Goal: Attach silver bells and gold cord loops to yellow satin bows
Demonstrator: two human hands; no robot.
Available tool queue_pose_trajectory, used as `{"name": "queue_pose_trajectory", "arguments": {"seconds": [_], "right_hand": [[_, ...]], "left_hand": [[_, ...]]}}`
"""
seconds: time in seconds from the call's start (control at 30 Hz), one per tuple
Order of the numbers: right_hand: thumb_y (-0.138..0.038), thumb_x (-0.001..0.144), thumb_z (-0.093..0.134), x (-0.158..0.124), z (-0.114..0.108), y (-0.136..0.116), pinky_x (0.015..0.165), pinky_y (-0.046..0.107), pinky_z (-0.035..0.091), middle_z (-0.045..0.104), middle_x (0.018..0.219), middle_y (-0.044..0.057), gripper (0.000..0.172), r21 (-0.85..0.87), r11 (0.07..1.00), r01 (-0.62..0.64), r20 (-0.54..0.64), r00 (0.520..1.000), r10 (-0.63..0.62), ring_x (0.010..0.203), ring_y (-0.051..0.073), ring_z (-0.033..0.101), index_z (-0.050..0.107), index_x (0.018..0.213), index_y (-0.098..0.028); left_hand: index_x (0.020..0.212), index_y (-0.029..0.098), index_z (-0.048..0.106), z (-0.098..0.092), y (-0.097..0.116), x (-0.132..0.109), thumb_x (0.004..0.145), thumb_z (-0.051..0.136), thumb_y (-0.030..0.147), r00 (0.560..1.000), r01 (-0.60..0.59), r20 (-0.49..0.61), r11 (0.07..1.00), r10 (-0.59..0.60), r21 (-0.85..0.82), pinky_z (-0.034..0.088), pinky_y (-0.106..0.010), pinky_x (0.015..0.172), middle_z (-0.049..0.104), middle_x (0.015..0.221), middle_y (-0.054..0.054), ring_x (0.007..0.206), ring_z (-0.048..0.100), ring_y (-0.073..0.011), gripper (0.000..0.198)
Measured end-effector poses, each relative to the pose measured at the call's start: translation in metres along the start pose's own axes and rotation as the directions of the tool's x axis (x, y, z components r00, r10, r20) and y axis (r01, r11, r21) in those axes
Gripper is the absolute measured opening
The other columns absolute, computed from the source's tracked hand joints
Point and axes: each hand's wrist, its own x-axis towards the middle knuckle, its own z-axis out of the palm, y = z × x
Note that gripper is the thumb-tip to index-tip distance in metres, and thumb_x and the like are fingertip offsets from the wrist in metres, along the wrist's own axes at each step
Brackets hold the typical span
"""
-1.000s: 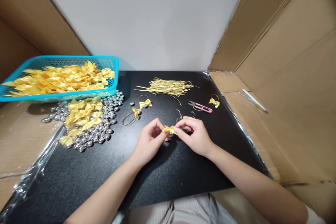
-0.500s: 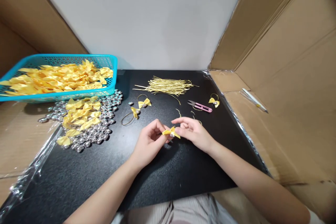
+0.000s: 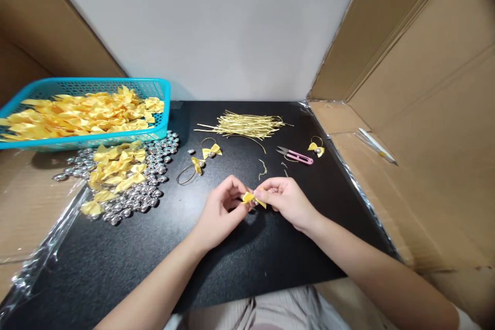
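Between my hands, above the black tabletop, is a yellow ribbon bow (image 3: 248,197) with a small silver bell at its middle. My left hand (image 3: 224,209) pinches the bow's left side between thumb and fingers. From the other side, the thumb and forefinger of my right hand (image 3: 288,201) close on the bow's right part. Fingers partly cover the bow, and any cord behind it is hidden. Beyond my left hand lie two bows with bells on cord loops, one bow (image 3: 197,165) nearer and another bow (image 3: 211,150) farther. A loose bell (image 3: 191,151) lies beside them.
A blue basket (image 3: 169,108) of yellow bows stands at the back left, with silver bells (image 3: 133,204) and loose bows (image 3: 119,165) before it. Gold cords (image 3: 249,125) lie at the back. Pink thread snips (image 3: 297,156), a looped bow (image 3: 316,150) and a white cutter (image 3: 377,146) are right.
My right thumb and forefinger have closed together on the bow's right part; the forefinger was stretched out before. My left hand keeps its pinch. The view has shifted slightly.
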Motion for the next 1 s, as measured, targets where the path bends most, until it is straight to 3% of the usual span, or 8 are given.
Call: {"name": "queue_pose_trajectory", "arguments": {"seconds": [0.1,0.3,0.47,0.57,0.77,0.87,1.0], "right_hand": [[-0.038,0.053,0.086,-0.0002,-0.0019,0.0003,0.052,0.020,0.039,0.066,0.059,0.000,0.032,-0.013,1.000,0.023,-0.029,0.999,-0.023,0.050,0.006,0.050,0.069,0.064,-0.013],[-0.038,0.056,0.086,0.0003,-0.0047,0.0052,0.057,0.021,0.043,0.064,0.059,-0.001,0.032,-0.060,0.995,0.075,-0.040,0.996,-0.077,0.056,0.008,0.054,0.069,0.065,-0.013],[-0.038,0.055,0.087,0.0012,-0.0041,0.0049,0.061,0.022,0.046,0.067,0.063,0.001,0.032,-0.035,0.998,0.056,-0.032,0.998,-0.057,0.060,0.009,0.058,0.069,0.066,-0.013],[-0.040,0.055,0.087,0.0007,-0.0032,0.0021,0.057,0.021,0.044,0.065,0.061,0.000,0.033,-0.020,0.999,0.042,-0.029,0.999,-0.042,0.055,0.008,0.054,0.069,0.065,-0.013],[-0.041,0.056,0.086,-0.0012,-0.0023,-0.0024,0.042,0.018,0.028,0.059,0.055,-0.004,0.034,-0.005,1.000,0.017,-0.015,1.000,-0.017,0.043,0.002,0.036,0.068,0.064,-0.014],[-0.042,0.058,0.085,-0.0005,-0.0032,-0.0017,0.041,0.018,0.025,0.060,0.056,-0.003,0.032,-0.007,1.000,0.029,0.000,1.000,-0.029,0.044,0.002,0.035,0.068,0.064,-0.014],[-0.043,0.061,0.083,0.0009,-0.0049,0.0014,0.043,0.018,0.027,0.062,0.059,-0.001,0.032,-0.013,0.999,0.031,0.037,0.999,-0.031,0.046,0.003,0.040,0.069,0.065,-0.014]], "left_hand": [[0.101,0.019,0.057,-0.0053,0.0008,0.0017,0.072,0.076,0.027,1.000,0.007,0.030,0.999,-0.006,-0.034,0.052,-0.027,0.070,0.068,0.098,-0.007,0.087,0.063,-0.0184,0.035],[0.070,0.015,0.064,-0.0062,0.0063,0.0059,0.071,0.077,0.032,0.990,0.135,-0.057,0.983,-0.129,0.123,0.046,-0.023,0.061,0.063,0.068,-0.001,0.063,0.056,-0.0116,0.021],[0.075,0.015,0.069,-0.0037,0.0077,0.0053,0.072,0.077,0.028,0.986,0.149,-0.079,0.988,-0.144,0.051,0.046,-0.022,0.065,0.067,0.070,-0.001,0.065,0.059,-0.0115,0.016],[0.075,0.015,0.069,-0.0033,0.0068,0.0050,0.072,0.077,0.027,0.987,0.133,-0.102,0.990,-0.127,0.051,0.045,-0.022,0.063,0.067,0.069,-0.001,0.064,0.058,-0.0111,0.015],[0.082,0.019,0.072,-0.0032,0.0071,0.0064,0.072,0.077,0.026,0.991,0.082,-0.104,0.996,-0.079,0.021,0.049,-0.023,0.071,0.070,0.079,-0.001,0.075,0.062,-0.0135,0.013],[0.080,0.018,0.073,-0.0033,0.0081,0.0068,0.075,0.075,0.028,0.996,0.075,-0.055,0.996,-0.073,0.051,0.051,-0.027,0.078,0.073,0.087,-0.004,0.084,0.066,-0.0171,0.011],[0.075,0.017,0.068,-0.0019,0.0096,0.0063,0.076,0.074,0.029,0.992,0.123,-0.043,0.991,-0.121,0.053,0.052,-0.026,0.070,0.072,0.072,-0.002,0.068,0.065,-0.0143,0.014]]}}
